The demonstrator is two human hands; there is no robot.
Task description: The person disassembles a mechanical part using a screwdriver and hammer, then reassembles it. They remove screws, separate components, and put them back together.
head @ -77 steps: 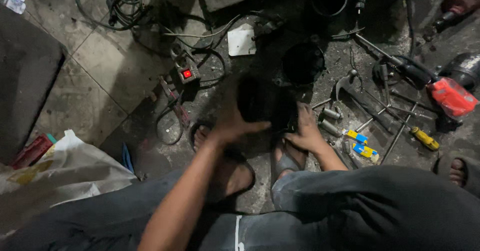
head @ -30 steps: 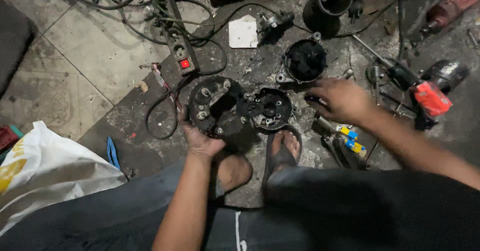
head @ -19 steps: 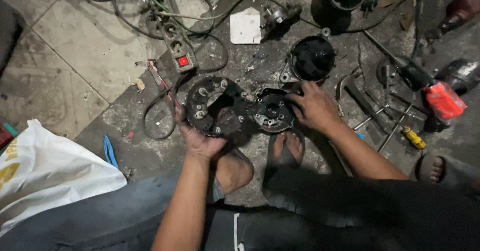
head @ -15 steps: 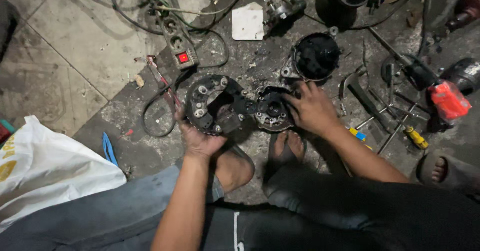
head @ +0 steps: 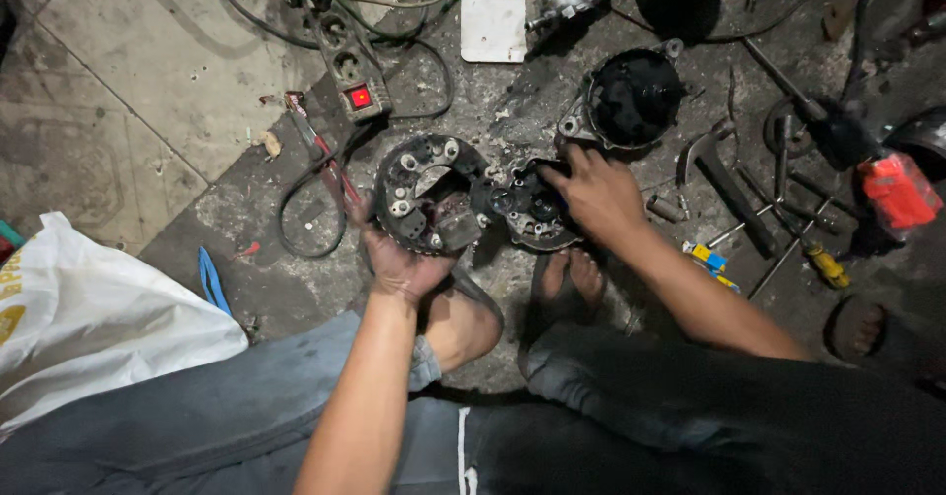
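Note:
My left hand [head: 399, 264] grips the near edge of a dark horseshoe-shaped metal plate [head: 424, 192] studded with round terminals, holding it just above the dirty floor. My right hand [head: 594, 192] rests on a round dark motor part [head: 529, 211] right beside that plate, fingers on its far rim; the two parts touch or nearly touch. A black cup-shaped housing [head: 631, 96] lies on the floor just beyond my right hand. My sandalled feet [head: 567, 278] sit below the parts.
A power strip [head: 353, 79] with a lit red switch and tangled cables lies at the back left. A white square plate [head: 493, 27] lies at the back. Wrenches, screwdrivers [head: 823, 264] and a red power tool [head: 899, 192] crowd the right. A white plastic bag [head: 89, 318] sits left.
My right hand came back from the tools on the right and settled on the round part. My left hand kept its hold on the horseshoe plate. The view shifted slightly.

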